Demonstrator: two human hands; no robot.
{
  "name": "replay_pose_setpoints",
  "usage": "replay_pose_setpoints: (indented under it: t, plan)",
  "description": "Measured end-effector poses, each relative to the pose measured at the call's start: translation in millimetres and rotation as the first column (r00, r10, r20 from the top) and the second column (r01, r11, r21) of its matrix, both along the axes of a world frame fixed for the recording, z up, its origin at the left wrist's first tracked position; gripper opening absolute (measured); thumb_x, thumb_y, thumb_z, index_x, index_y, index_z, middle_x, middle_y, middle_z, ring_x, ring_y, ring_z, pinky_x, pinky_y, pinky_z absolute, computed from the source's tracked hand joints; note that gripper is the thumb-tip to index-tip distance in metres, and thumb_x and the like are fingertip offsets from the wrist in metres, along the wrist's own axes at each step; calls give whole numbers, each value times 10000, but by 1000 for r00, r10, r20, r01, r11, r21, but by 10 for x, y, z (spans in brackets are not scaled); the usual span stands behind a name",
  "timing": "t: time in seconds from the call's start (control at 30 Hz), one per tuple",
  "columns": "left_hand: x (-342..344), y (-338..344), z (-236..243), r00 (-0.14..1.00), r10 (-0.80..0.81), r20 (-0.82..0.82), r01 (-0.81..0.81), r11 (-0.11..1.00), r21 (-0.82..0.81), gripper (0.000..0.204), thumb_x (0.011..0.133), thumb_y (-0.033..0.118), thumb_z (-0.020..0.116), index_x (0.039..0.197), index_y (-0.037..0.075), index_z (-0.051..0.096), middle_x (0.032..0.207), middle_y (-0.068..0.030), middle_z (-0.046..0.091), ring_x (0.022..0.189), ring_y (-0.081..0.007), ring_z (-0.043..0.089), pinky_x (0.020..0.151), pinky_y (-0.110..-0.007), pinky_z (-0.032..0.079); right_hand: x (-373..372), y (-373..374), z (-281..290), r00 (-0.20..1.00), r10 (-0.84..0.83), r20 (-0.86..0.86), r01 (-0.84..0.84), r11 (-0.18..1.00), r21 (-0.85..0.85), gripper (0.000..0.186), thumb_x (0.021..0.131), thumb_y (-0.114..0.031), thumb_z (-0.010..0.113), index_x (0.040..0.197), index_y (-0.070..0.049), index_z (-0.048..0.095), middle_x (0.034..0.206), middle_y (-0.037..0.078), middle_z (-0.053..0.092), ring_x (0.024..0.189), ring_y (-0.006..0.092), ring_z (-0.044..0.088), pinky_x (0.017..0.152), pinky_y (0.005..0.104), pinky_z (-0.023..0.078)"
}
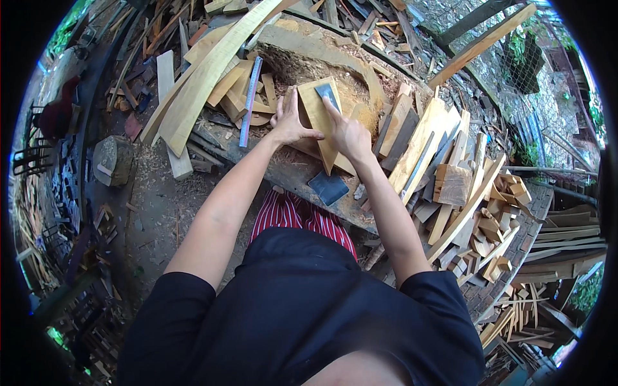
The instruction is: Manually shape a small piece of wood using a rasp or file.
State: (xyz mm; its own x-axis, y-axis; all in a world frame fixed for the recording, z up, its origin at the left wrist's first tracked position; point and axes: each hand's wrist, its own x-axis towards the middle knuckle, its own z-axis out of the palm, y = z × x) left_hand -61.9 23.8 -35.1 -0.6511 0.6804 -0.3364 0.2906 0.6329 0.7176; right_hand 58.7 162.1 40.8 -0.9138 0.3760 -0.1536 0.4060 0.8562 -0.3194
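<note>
A flat, tapered piece of light wood lies on the bench in front of me, its narrow end toward my body. On its far end rests a small dark sheet that looks like sandpaper. My right hand presses this sheet down, the index finger stretched along it and the other fingers curled. At the wood's left edge is my left hand, fingers spread and pointing away, the thumb reaching to the edge. A second dark sheet lies near the bench's front edge.
A bluish ruler-like strip stands left of my left hand, beside long curved planks. Wood offcuts crowd the bench's right side. Behind the workpiece is a hollowed, sawdust-covered log. A stump sits on the left floor.
</note>
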Motion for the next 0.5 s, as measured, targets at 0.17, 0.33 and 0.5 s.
replay_pose_setpoints:
  t: [0.17, 0.33, 0.5]
  plan:
    - [-31, -105, -4, 999, 49, -2, -49, 999, -16, 1602, 402, 666, 878, 1545, 140, -114, 1630, -137, 9, 1476, -404, -85, 1108, -655, 86, 755, -231, 84, 1000, 7, 17, -6, 999, -41, 565, 945, -199, 462, 1480, -344, 352, 711, 222, 662, 647, 389, 678, 574, 486, 546]
    - [-31, -29, -19, 1000, 3, -11, -4, 998, -59, 1606, 402, 689, 866, 1542, 151, -130, 1626, -147, 13, 1477, -402, -79, 1106, -660, 88, 105, 16, 21, 1000, 2, 9, -2, 1000, 8, 555, 945, -173, 416, 1472, -344, 369, 738, 235, 665, 650, 389, 677, 581, 493, 547]
    - [-31, -14, 76, 999, -8, 45, 10, 999, -50, 1605, 412, 660, 887, 1538, 93, -106, 1617, -177, -36, 1473, -406, -65, 1141, -629, 51, -64, 127, -78, 999, 2, -49, 0, 1000, 31, 548, 956, -187, 396, 1476, -355, 351, 747, 243, 665, 656, 396, 675, 583, 500, 545]
